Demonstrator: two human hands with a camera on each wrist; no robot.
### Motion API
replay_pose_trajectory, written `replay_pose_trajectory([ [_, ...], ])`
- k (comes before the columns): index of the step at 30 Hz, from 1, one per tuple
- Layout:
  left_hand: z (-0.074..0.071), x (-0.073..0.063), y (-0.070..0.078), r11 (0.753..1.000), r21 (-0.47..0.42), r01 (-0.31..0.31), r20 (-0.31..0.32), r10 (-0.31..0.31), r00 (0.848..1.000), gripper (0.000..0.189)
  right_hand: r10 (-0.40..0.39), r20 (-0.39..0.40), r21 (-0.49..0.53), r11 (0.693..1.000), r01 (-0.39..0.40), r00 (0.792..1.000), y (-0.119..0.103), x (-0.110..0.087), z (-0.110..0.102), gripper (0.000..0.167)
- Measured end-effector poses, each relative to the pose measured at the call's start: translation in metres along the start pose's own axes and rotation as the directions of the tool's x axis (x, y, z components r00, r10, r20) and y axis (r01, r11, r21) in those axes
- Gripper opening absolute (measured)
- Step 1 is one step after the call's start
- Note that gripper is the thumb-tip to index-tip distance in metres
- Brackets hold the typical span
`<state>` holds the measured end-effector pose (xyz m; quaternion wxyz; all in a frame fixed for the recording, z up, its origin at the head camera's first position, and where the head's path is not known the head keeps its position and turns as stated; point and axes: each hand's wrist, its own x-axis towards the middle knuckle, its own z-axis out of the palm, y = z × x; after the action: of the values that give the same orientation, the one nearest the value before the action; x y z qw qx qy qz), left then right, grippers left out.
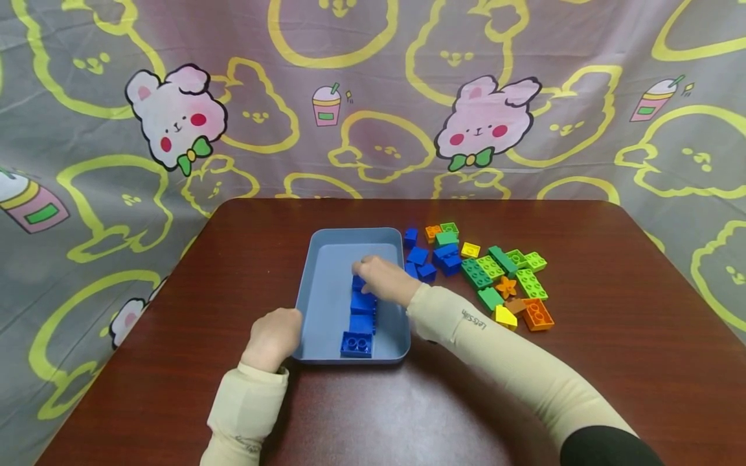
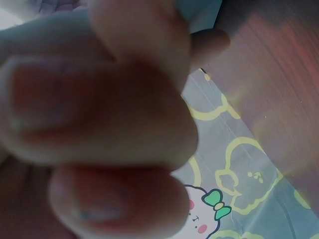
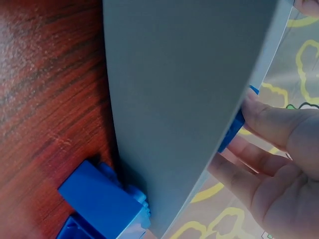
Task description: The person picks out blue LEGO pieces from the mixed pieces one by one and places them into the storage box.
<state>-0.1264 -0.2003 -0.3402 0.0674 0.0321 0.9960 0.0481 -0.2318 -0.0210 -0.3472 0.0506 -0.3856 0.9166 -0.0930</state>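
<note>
A blue-grey tray (image 1: 320, 304) lies on the table with a column of blue building bricks (image 1: 362, 302) inside it. At the column's far end my right hand (image 1: 387, 279) pinches a blue brick (image 3: 233, 130) between thumb and fingers. In the right wrist view the tray's side wall (image 3: 174, 99) hides part of that brick. My left hand (image 1: 272, 338) grips the tray's left rim near the front corner. Curled fingers (image 2: 99, 114) fill much of the left wrist view. At the column's near end, one blue brick (image 1: 356, 345) shows its hollow underside.
Several loose blue bricks (image 1: 417, 256) lie close along the tray's right side. Farther right are green bricks (image 1: 476, 273), an orange brick (image 1: 537, 314), an orange flower piece (image 1: 506, 286) and a yellow brick (image 1: 504, 317). A patterned cloth (image 1: 373, 97) hangs behind the table (image 1: 612, 362).
</note>
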Motion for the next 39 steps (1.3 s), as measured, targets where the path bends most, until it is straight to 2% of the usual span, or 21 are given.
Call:
replay_pose_trajectory([
  [15, 0.001, 0.0, -0.001, 1.0, -0.007, -0.007, -0.011, 0.007, 1.0, 0.022, 0.026, 0.07, 0.07, 0.997, -0.031, 0.997, 0.001, 0.001, 0.0, 0.032],
  [27, 0.001, 0.0, -0.001, 1.0, -0.003, -0.016, -0.002, 0.016, 1.0, 0.022, 0.001, 0.084, 0.025, 1.0, -0.003, 0.996, 0.004, 0.0, -0.002, 0.033],
  [31, 0.001, -0.001, 0.0, 1.0, 0.0, -0.017, 0.0, 0.017, 1.0, 0.022, -0.013, 0.055, 0.003, 1.0, 0.012, 0.998, 0.008, -0.005, -0.005, 0.033],
  [36, 0.001, 0.0, 0.0, 1.0, 0.001, -0.013, 0.015, 0.013, 1.0, 0.022, -0.026, -0.025, -0.016, 1.0, 0.025, 0.999, 0.014, -0.013, -0.014, 0.032],
  [39, 0.0, 0.001, 0.001, 1.0, 0.002, -0.008, 0.026, 0.008, 1.0, 0.021, -0.004, -0.056, -0.018, 1.0, 0.003, 0.998, 0.018, -0.018, -0.02, 0.032],
])
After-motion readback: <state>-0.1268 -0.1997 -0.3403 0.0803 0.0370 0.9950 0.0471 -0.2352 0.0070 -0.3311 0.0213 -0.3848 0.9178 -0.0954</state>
